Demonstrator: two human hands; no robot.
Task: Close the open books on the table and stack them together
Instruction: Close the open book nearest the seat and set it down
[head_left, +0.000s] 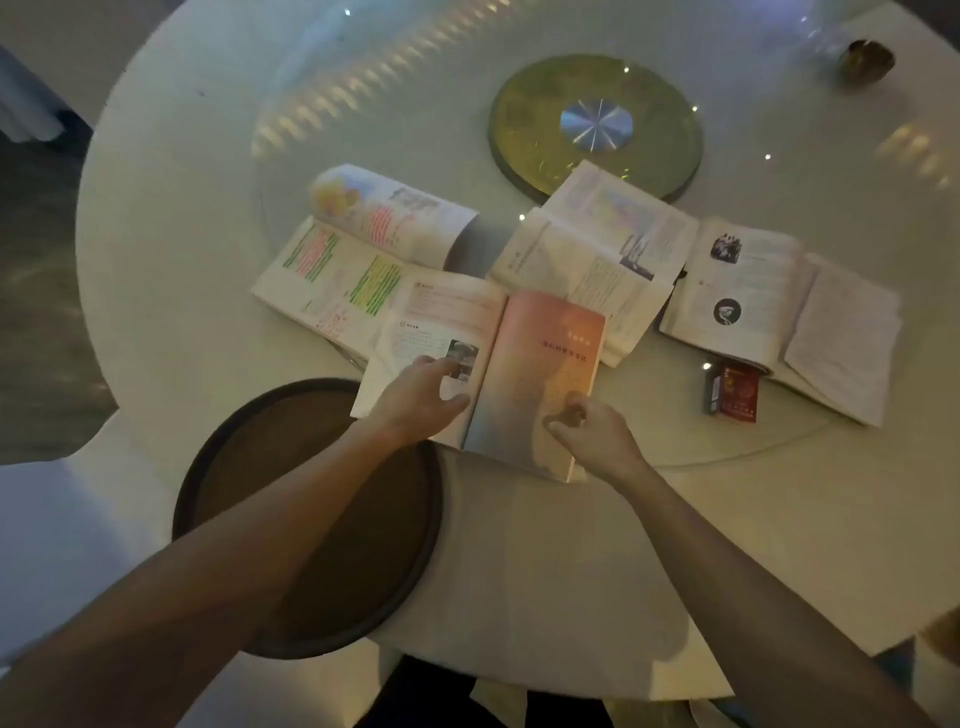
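Note:
Several open books lie on the round white table. Nearest me is a book with an orange right page. My left hand rests flat on its left page with fingers spread. My right hand pinches the lower right edge of its orange page. Behind it to the left lies a book with green and pink highlighting, its far page curled up. An open book with a map picture sits behind the centre, and another open book with round black pictures lies to the right.
A dark round tray overhangs the table's near edge under my left forearm. A small red box sits by the right book. A gold turntable disc lies at the table's centre, and a small dark bowl stands far right.

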